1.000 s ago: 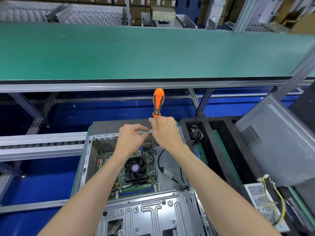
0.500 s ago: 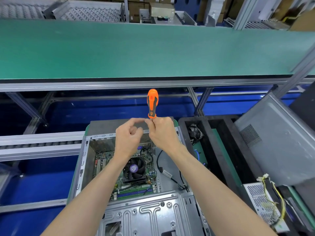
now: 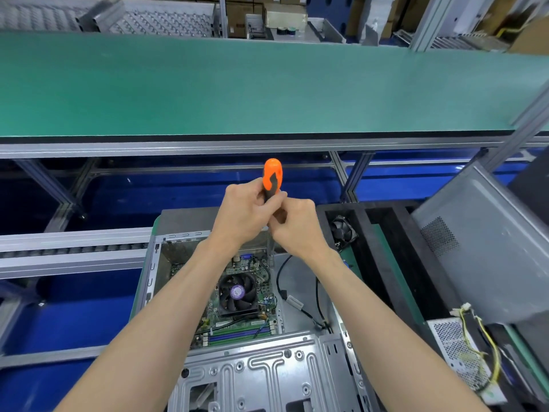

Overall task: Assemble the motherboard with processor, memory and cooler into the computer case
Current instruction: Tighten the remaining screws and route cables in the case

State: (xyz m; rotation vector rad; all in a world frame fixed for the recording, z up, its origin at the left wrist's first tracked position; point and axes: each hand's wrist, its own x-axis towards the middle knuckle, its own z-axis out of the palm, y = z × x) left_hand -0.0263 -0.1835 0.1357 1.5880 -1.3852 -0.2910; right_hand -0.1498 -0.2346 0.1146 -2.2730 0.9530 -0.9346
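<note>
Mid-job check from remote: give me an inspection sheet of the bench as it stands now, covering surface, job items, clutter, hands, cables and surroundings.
Surface: green conveyor belt beyond the case, bare where visible.
Job's things: open computer case; motherboard inside with cooler fan mounted; orange screwdriver upright above the case.
Clutter: loose fan in the black tray; perforated metal unit at right.
Hands: left hand and right hand both grip the screwdriver.
Cables: black cable inside the case; yellow wires on the perforated unit.
Surroundings: grey side panel leaning at right; cardboard boxes behind.
</note>
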